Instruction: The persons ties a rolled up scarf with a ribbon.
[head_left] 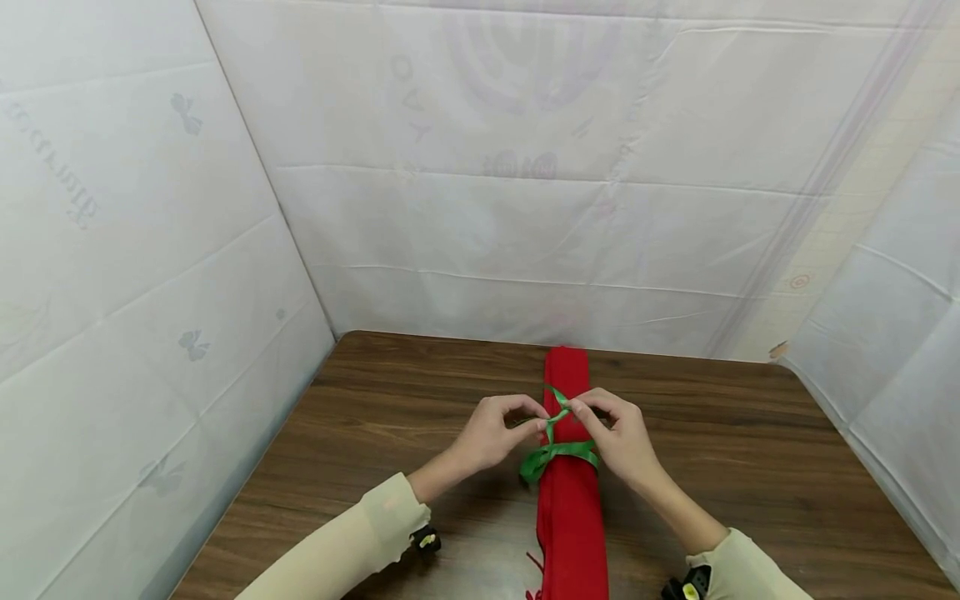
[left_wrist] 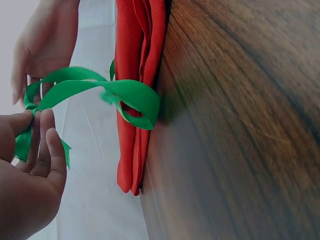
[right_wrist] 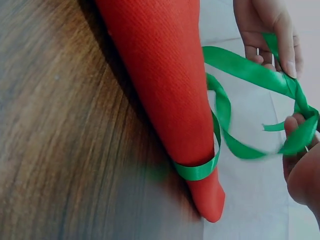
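Note:
A long red roll of fabric (head_left: 570, 492) lies lengthwise on the wooden table (head_left: 390, 433), reaching from the near edge toward the back wall. A green ribbon (head_left: 557, 451) is wrapped round its middle, and its two ends rise above the roll. My left hand (head_left: 491, 433) pinches one ribbon end just left of the roll. My right hand (head_left: 618, 437) pinches the other end right beside it. The fingertips of both hands nearly meet over the roll. The left wrist view shows the ribbon (left_wrist: 125, 97) looped about the red roll (left_wrist: 137, 75). The ribbon band (right_wrist: 200, 170) also shows in the right wrist view.
White paper-covered walls (head_left: 525, 208) close in the table at the back and on both sides. Bare wood (head_left: 750, 450) stretches to the right and left of the roll. Cream sleeves (head_left: 352, 542) cover both forearms.

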